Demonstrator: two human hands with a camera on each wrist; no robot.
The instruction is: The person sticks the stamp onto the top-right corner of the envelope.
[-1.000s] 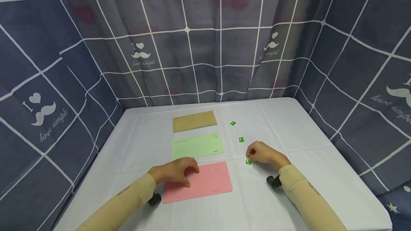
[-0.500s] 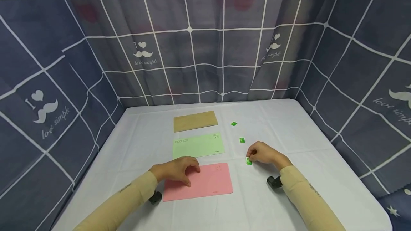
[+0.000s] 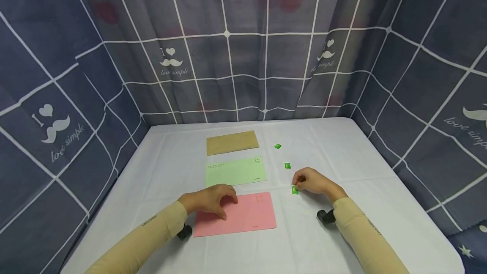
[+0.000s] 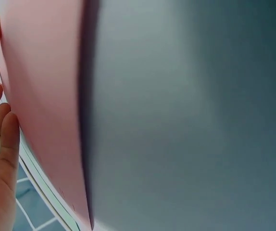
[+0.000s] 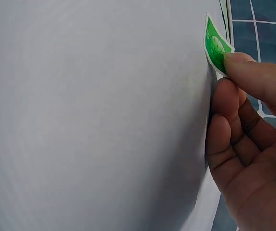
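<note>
A pink envelope lies flat on the white table nearest the person. My left hand rests on its left part, fingertips touching the paper, thumb spread from the fingers. In the left wrist view those fingers look fairly straight along the pink envelope. To the right, my right hand pinches a small green postage stamp by its edge. The right wrist view has the thumb on the lower corner of that stamp, with the other fingers curled below; the stamp looks slightly bent and tilted.
Beyond the pink envelope lie a light green envelope and a brown envelope. Two more green stamps, a nearer one and a farther one, lie to their right. A dark checked curtain encloses the table.
The head view has shifted slightly, moving everything a little in the picture. Both hands keep their places, the left on the pink envelope and the right at the stamp.
</note>
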